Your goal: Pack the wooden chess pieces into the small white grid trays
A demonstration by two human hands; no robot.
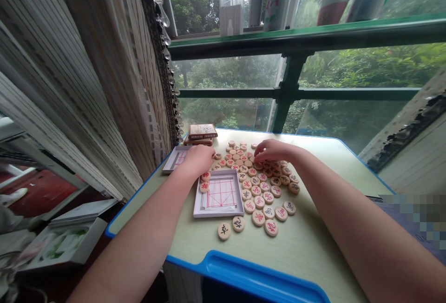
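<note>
Many round wooden xiangqi pieces [255, 181], marked in red or black, lie spread over the small table. My left hand [200, 160] is closed, its fingers curled beyond the far left corner of an open white box [239, 200]; what they hold is hidden. Two red-marked pieces [204, 187] rest at that box's left side, and a red-lined sheet [221, 193] shows inside it. Over the far part of the spread, my right hand [273, 150] points its fingers down, the fingertips pinched at a piece among the others. Nearest me lie two black-marked pieces [224, 231].
A second white tray [169, 166] sits at the left behind my left hand. Stacked brown-edged boxes [202, 131] stand at the back left corner. The pale tabletop [334, 163] has a blue rim [258, 273]. A curtain hangs left; a can [278, 2] stands on the window ledge.
</note>
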